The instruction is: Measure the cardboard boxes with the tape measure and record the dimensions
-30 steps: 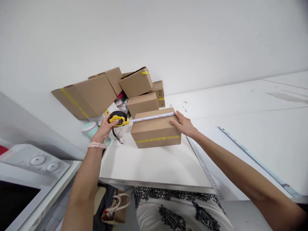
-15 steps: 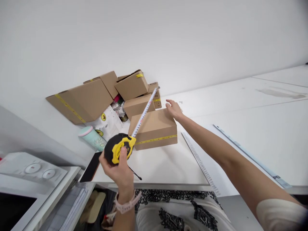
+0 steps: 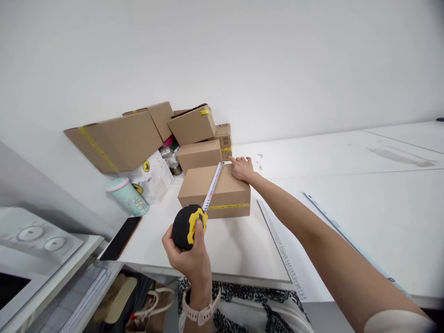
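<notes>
My left hand [image 3: 194, 261] is closed around a black and yellow tape measure [image 3: 183, 227], thumb on its yellow side. The white tape blade [image 3: 212, 188] sticks out from it and slants across the top of a closed cardboard box [image 3: 196, 182] with yellow tape along its front. The blade's end is near the box's far edge. My right hand [image 3: 243, 169] rests on the far right corner of that box, fingers stretched out, one pointing left toward the blade's end. It grips nothing that I can see.
More cardboard boxes [image 3: 192, 126] are piled against the wall behind. A mint tumbler [image 3: 127, 196] and a black flat item [image 3: 121, 238] lie to the left. A spiral-bound pad [image 3: 298, 249] is on the table [image 3: 239, 252] at right. A microwave [image 3: 41, 240] stands lower left.
The tape measure has moved right and slightly down, and the blade's end has come down from above the rear boxes to the near box's far edge. My right hand has settled on the box's corner.
</notes>
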Tool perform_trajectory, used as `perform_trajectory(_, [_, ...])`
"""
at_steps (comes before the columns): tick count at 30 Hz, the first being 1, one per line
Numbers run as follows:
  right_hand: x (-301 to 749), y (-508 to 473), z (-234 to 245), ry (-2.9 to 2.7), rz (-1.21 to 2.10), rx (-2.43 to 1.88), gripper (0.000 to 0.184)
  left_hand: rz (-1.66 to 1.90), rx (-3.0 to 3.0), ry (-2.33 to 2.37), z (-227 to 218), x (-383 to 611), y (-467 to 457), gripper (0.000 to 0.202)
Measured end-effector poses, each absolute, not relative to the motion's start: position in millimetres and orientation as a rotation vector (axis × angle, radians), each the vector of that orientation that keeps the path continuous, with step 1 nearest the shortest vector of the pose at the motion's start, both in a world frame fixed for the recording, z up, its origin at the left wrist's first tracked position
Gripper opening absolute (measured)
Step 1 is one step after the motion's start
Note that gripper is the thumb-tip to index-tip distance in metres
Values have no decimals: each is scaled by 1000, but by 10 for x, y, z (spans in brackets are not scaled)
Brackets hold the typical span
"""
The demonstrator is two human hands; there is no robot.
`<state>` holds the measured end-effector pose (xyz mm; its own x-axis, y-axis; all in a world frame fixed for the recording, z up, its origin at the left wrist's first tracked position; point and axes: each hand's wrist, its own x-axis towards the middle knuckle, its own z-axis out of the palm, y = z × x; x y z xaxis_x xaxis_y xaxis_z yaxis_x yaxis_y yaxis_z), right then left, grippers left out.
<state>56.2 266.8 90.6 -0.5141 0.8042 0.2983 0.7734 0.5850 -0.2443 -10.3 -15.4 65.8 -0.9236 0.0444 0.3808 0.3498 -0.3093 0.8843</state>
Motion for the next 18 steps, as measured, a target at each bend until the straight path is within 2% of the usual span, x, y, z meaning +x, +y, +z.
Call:
perform_trajectory(5, [571, 2736, 879, -2531, 164, -1170, 68, -2220, -663, -1803, 608, 6, -194, 50])
perform_trajectory(12, [592, 2818, 891, -2554, 246, -1106, 56, -1872, -1033, -1747, 609, 357, -280, 52])
perform_trajectory(18, [588, 2784, 939, -2479, 341, -1092, 50, -1863, -1237, -1844, 599, 761, -331, 58])
